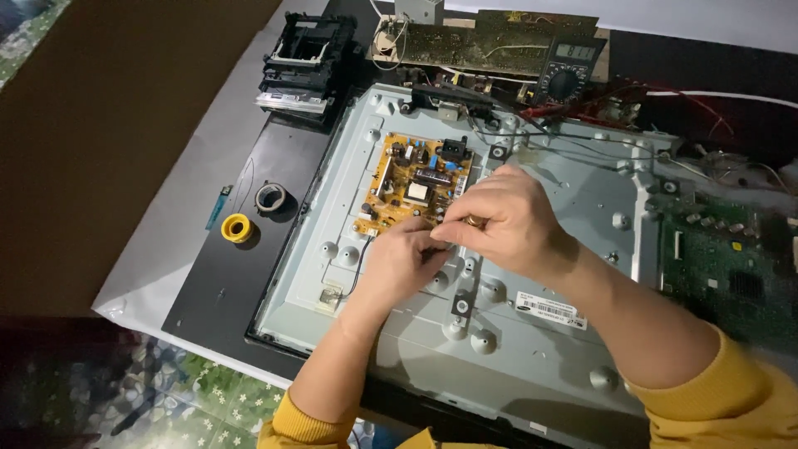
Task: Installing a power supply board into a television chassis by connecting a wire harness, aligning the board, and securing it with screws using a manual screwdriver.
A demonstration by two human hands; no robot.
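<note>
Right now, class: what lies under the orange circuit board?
The orange board lies on a grey metal panel, which shows around its top and left edges. Both hands, left and right, cover its lower right corner, so what lies there is hidden.

The scene is seen from one head-worn camera only, set above and slightly behind the work and tilted steeply downward and forward. The view is close: the grey metal back panel (532, 274) of a flat screen fills most of the picture, with the left hand (403, 262) and right hand (507, 220) met near the centre. The forearms are seen entering from the bottom edge. The tabletop (208, 283) runs off toward the upper left, and patterned floor (166, 399) is caught at lower left.
</note>
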